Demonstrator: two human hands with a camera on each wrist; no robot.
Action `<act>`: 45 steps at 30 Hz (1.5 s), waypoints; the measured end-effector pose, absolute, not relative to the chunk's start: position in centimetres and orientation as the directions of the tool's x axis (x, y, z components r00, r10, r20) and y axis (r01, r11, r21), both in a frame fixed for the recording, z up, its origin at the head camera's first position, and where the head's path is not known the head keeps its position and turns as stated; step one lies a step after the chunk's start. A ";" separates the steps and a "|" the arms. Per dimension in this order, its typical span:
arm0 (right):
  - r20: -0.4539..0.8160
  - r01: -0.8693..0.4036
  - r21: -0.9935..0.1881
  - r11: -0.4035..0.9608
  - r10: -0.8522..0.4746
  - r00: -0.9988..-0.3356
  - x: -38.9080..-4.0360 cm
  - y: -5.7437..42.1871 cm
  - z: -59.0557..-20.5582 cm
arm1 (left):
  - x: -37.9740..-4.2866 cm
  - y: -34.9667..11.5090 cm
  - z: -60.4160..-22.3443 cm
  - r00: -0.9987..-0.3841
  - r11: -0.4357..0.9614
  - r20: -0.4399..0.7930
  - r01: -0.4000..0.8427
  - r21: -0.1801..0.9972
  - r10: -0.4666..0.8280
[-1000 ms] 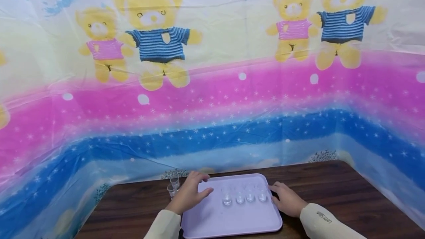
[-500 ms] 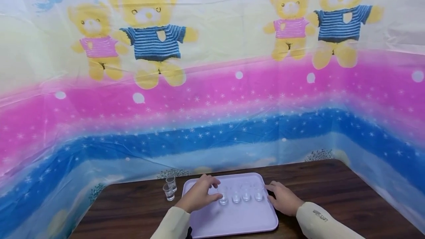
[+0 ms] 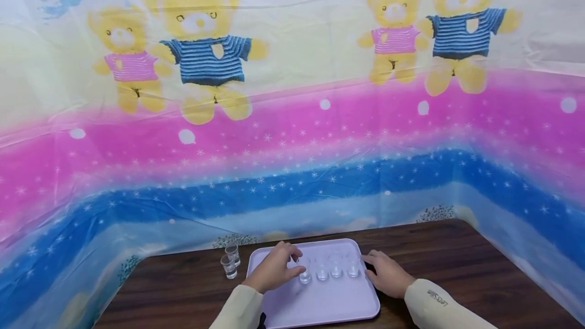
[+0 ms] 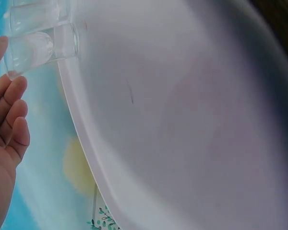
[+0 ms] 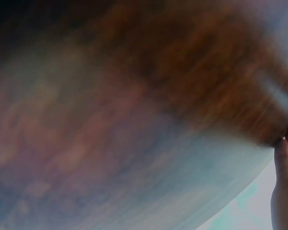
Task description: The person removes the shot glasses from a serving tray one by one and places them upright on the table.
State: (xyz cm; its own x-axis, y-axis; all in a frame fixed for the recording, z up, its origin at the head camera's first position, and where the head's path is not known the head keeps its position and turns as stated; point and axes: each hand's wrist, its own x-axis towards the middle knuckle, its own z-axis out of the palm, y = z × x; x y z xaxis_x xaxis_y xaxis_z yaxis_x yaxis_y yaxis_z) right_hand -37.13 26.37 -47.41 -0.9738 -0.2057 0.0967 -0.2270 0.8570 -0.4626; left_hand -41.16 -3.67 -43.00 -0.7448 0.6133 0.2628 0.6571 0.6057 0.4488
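On the light purple tray [image 3: 320,303] several small clear shot glasses [image 3: 336,269] stand upright in a row. My left hand [image 3: 274,268] reaches over the tray's left part to the leftmost shot glass [image 3: 305,274]. In the left wrist view, thumb and index fingertips pinch this shot glass [image 4: 33,48] near its rim, its thick base toward the tray, while the other fingers curl loosely beside it. My right hand [image 3: 388,274] rests at the tray's right edge, fingertips against the rim. The right wrist view is mostly blurred, with that hand's straight fingers [image 5: 284,160] at its right border.
Two more shot glasses [image 3: 229,266] stand close together on the dark wooden table [image 3: 173,288], left of the tray. A patterned cloth [image 3: 274,156] with printed bears hangs right behind the table's back edge.
My left hand has moved right from the tray's left side to the leftmost shot glass in the row and taken it between thumb and fingers. My right hand stays at the tray's edge.
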 end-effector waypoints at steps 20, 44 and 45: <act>0.085 -0.206 -0.458 0.865 -0.188 -0.979 -37.2 26.3 -47.6 | -41.2 -6.9 -42.3 -0.754 0.626 0.298 0.654 0.424 0.586; 0.093 -0.201 -0.425 0.883 -0.178 -0.980 -37.0 25.9 -47.4 | -40.9 -17.9 -41.7 -0.859 0.754 0.363 0.498 0.429 0.361; 0.094 -0.204 -0.420 0.884 -0.181 -0.979 -37.0 25.9 -47.4 | -40.9 -18.4 -41.9 -0.869 0.764 0.356 0.480 0.431 0.345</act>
